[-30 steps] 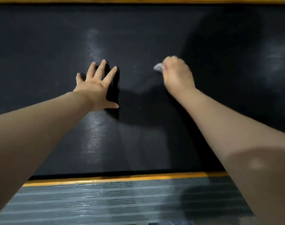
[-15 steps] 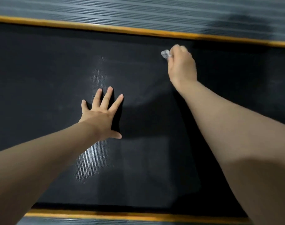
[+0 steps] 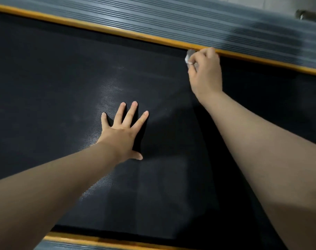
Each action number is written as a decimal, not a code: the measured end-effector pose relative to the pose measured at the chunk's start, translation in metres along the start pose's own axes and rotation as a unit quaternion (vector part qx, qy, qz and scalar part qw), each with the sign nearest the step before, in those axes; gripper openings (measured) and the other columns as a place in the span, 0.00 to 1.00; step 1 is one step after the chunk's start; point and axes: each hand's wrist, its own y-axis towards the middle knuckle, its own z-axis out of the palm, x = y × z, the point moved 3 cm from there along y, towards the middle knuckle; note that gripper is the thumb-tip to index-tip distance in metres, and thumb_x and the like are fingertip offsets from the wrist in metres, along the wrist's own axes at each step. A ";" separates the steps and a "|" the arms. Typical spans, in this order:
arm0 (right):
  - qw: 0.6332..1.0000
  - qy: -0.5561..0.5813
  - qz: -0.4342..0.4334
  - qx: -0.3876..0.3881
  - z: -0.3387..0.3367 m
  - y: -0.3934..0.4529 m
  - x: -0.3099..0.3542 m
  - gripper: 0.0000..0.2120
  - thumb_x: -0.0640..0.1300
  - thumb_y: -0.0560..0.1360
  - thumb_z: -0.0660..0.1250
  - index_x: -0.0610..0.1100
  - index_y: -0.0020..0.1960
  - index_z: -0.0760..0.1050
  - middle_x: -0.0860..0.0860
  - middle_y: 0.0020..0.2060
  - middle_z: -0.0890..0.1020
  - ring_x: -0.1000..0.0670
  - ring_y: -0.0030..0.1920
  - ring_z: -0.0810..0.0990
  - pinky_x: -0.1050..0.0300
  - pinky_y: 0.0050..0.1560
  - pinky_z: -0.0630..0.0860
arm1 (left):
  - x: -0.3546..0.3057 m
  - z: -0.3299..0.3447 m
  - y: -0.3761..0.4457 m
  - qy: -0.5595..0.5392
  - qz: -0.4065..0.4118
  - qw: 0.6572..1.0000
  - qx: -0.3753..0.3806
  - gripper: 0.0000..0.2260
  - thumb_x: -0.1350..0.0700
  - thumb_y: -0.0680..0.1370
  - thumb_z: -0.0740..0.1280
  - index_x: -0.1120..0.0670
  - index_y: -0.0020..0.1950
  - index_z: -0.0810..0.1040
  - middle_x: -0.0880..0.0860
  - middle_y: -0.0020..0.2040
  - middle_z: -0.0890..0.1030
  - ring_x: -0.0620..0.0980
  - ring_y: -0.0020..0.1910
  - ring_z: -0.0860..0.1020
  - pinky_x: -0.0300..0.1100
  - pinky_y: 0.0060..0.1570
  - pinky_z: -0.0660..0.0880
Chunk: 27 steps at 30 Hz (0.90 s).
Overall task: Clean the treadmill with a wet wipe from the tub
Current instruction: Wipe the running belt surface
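The crumpled wet wipe (image 3: 189, 57) sits in the upper right of the frame, pinched in the curled fingers of the right hand (image 3: 205, 73) at the orange strip (image 3: 117, 32). The left hand (image 3: 123, 132) lies flat, fingers spread, on the black treadmill belt (image 3: 45, 87) at centre.

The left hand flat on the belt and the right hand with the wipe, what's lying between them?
Nothing: in the head view only bare treadmill belt separates the left hand from the right hand gripping the wet wipe.

Black treadmill belt (image 3: 54, 83) bears the flat left hand (image 3: 122, 136).
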 end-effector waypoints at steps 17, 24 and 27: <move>0.985 -0.058 -0.116 0.114 0.040 -0.050 0.039 0.28 0.52 0.80 0.56 0.37 0.75 0.64 0.41 0.75 0.66 0.40 0.76 0.62 0.46 0.76 0.59 | 0.068 0.081 -0.062 -0.069 0.063 0.967 -0.236 0.33 0.41 0.81 0.53 0.57 0.81 0.54 0.55 0.81 0.53 0.54 0.80 0.52 0.50 0.79 0.47; 0.867 0.055 -0.383 0.313 0.022 -0.250 0.069 0.22 0.46 0.79 0.60 0.39 0.71 0.72 0.44 0.71 0.72 0.44 0.73 0.68 0.49 0.76 0.59 | 0.074 0.103 -0.080 -0.092 0.062 0.968 -0.226 0.30 0.45 0.81 0.55 0.57 0.81 0.56 0.55 0.81 0.54 0.55 0.81 0.51 0.54 0.78 0.53; 0.882 0.056 -0.375 0.281 0.029 -0.230 0.071 0.21 0.40 0.78 0.61 0.38 0.70 0.72 0.43 0.69 0.74 0.43 0.71 0.71 0.49 0.75 0.62 | 0.069 0.105 -0.078 -0.116 0.053 0.960 -0.248 0.29 0.46 0.81 0.55 0.57 0.80 0.57 0.55 0.81 0.55 0.56 0.80 0.52 0.54 0.78 0.51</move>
